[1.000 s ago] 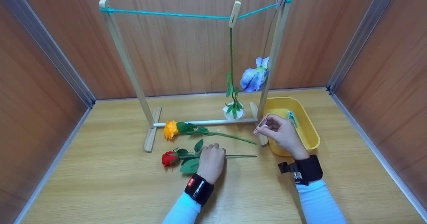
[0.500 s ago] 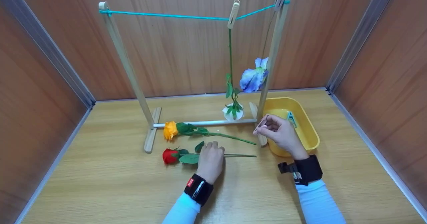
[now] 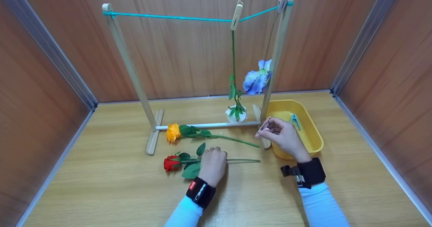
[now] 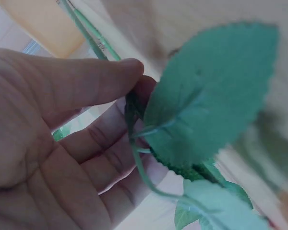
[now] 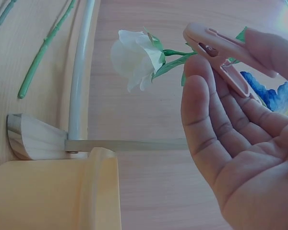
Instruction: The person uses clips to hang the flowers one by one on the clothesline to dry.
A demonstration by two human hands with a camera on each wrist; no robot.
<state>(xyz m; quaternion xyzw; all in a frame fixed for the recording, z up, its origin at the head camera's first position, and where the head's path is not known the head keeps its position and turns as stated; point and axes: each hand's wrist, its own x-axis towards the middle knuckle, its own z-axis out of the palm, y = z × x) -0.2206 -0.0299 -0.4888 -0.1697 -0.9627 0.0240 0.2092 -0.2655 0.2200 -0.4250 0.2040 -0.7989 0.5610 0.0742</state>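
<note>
No text legible from where I stand. Left black wristband [image 3: 206, 196]: small red tag [image 3: 192, 185], its pale marks too small to read; white streak [image 3: 201, 189] beside it, undeciphered. Right black wristband [image 3: 312, 172]: pale patch [image 3: 299, 179], characters unresolved.

The red rose [image 3: 172, 163] rolled about its stem [image 3: 244, 160] in the left hand [image 3: 213, 166]. Half a second earlier its large leaf [image 3: 191, 170] lay close along the stem; now that leaf had swung out toward the near side. The small leaf [image 3: 201, 149] on the far side, narrow and tilted before, had turned to show a broader face. Both leaves had come back to about their spread of a second earlier. The flower end had shifted slightly nearer, and the head view had tipped up a little.
</note>
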